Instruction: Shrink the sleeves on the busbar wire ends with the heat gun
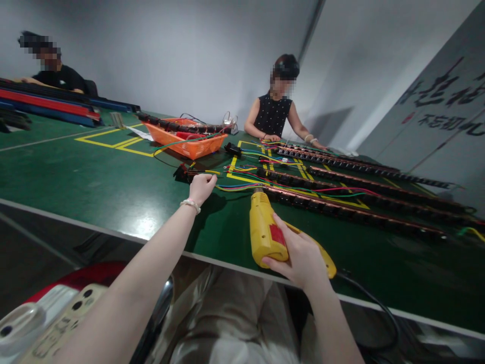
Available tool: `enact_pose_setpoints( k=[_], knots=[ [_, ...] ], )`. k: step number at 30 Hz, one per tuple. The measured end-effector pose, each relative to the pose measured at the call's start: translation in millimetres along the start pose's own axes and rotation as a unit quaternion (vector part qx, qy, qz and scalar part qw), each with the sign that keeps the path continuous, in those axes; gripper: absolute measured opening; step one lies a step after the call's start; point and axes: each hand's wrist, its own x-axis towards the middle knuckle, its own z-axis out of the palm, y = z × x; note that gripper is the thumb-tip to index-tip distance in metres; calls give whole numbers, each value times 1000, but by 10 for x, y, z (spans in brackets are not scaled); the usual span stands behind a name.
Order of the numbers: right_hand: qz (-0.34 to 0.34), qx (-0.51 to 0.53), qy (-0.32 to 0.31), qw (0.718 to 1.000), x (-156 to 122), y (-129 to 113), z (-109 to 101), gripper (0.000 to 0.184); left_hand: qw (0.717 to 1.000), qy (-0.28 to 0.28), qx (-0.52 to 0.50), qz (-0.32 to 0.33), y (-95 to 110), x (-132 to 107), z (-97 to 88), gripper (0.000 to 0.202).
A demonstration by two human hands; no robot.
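My right hand (299, 255) is wrapped round a yellow electric screwdriver (265, 230) with a red switch; its tip points at the near end of a long black strip with copper rails (341, 210). My left hand (200, 187) is closed in a fist, wrist with a bead bracelet, pressing down beside a small black connector (182, 174) and a bundle of coloured wires (242, 184). What the left fingers hold is hidden.
Several more black strips (359, 174) lie across the green table (94, 182). An orange tray (185, 141) holds parts. A person in a dark dotted top (273, 116) works opposite; another person (60, 76) sits far left. A power strip (49, 323) lies near my lap.
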Motion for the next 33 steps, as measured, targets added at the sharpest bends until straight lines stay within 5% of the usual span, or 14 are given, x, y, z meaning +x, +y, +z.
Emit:
enact_pose_setpoints(
  k=[17, 33],
  knots=[
    [-46, 51, -22, 997, 162, -666, 126, 109, 1000, 13, 10, 10, -53, 18, 18, 41],
    [-77, 41, -4, 996, 186, -834, 238, 111, 1000, 3, 9, 5, -83, 30, 34, 42]
  ],
)
